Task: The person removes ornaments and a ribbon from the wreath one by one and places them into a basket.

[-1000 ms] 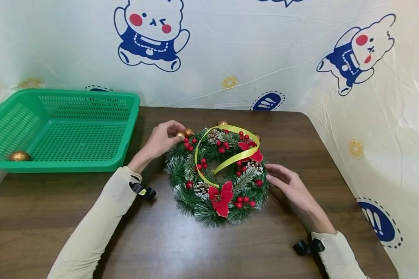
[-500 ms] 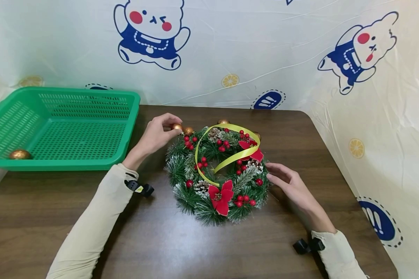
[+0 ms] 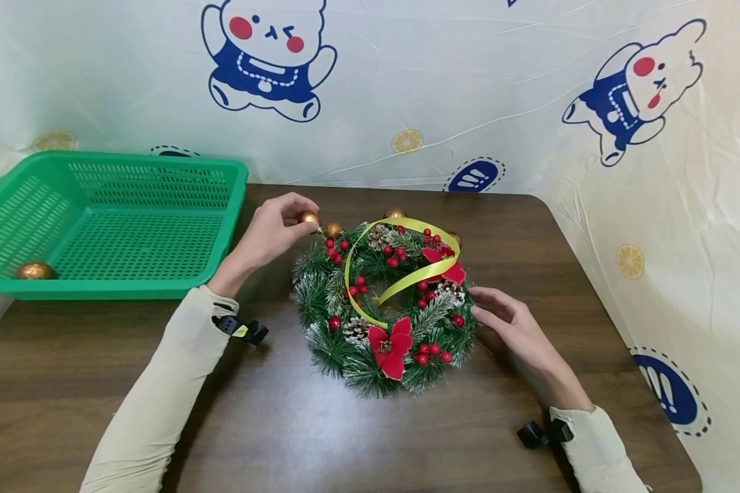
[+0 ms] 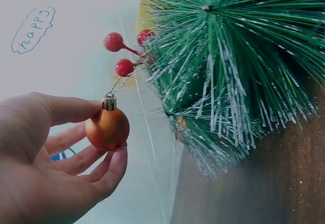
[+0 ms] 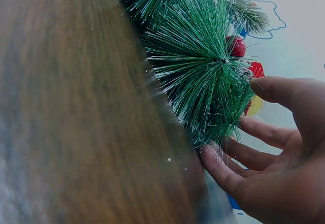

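Observation:
A green wreath [image 3: 321,342] with red berries, pinecones, red cloth flowers and a loose yellow ribbon [image 3: 419,275] lies on the table. Beyond its upper left edge, my left hand [image 3: 270,231] pinches a matte copper Christmas bauble [image 4: 107,128] between thumb and fingers. From the bauble's gold cap a thin thread runs toward red berries [image 4: 125,67]; whether it is tied there I cannot tell. Beside it sits a glittery gold bauble [image 3: 333,230]. My right hand [image 3: 521,335] rests against the wreath's right edge, fingers loosely extended, fingertips touching the needles in the right wrist view.
A green plastic basket [image 3: 225,239] stands at the left back with one gold bauble [image 3: 35,270] inside. Another copper bauble [image 3: 396,213] shows behind the wreath, and part of one more [image 3: 455,238] at its upper right. A printed sheet [image 3: 358,82] hangs behind the brown table [image 3: 271,424].
My left hand has moved up and left with the copper bauble, away from the glittery one. The right hand and wreath have stayed in place.

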Demonstrator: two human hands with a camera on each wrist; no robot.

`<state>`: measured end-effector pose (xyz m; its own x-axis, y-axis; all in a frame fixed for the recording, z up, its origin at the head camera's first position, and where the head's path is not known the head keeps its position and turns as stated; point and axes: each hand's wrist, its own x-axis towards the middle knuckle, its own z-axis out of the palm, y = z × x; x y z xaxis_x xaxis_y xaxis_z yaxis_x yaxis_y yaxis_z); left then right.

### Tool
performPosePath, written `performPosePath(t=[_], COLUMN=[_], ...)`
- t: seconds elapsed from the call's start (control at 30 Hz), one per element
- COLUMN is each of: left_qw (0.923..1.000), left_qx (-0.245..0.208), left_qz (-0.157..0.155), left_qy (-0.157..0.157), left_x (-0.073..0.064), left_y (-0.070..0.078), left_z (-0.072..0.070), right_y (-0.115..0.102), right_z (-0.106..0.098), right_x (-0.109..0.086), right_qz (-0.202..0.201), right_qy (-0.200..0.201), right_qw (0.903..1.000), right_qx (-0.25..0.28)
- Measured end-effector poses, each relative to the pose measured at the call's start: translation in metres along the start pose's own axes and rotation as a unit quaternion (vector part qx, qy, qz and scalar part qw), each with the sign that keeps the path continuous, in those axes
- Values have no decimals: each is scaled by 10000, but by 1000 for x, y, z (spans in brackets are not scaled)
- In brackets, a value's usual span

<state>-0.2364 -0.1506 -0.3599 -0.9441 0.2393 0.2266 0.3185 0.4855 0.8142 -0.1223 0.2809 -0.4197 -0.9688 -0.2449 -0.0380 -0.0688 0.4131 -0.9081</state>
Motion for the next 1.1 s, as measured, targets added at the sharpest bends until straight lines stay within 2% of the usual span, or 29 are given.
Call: performPosePath(t=[0.53, 0.77, 0.9, 1.1], left_qw=[10000, 9998, 9996, 9981], left_qx=[-19, 120, 213, 362], left_qz=[90, 121, 134, 154], left_qy=[19, -35, -124, -473], left_x=[-2, -3, -4, -5], left_y=[12, 16, 18, 21], left_z=[-9, -11, -12, -13], right_y=[-1, -1, -1, -1], right_z=[-1, -1, -1, -1], right_x=[-1, 0, 0, -1], right_qz=[74, 64, 41, 59], right_qy=[-52, -73, -73, -70], right_qw=[9999, 9999, 10000, 10000], right_qx=[-45, -30, -10, -4])
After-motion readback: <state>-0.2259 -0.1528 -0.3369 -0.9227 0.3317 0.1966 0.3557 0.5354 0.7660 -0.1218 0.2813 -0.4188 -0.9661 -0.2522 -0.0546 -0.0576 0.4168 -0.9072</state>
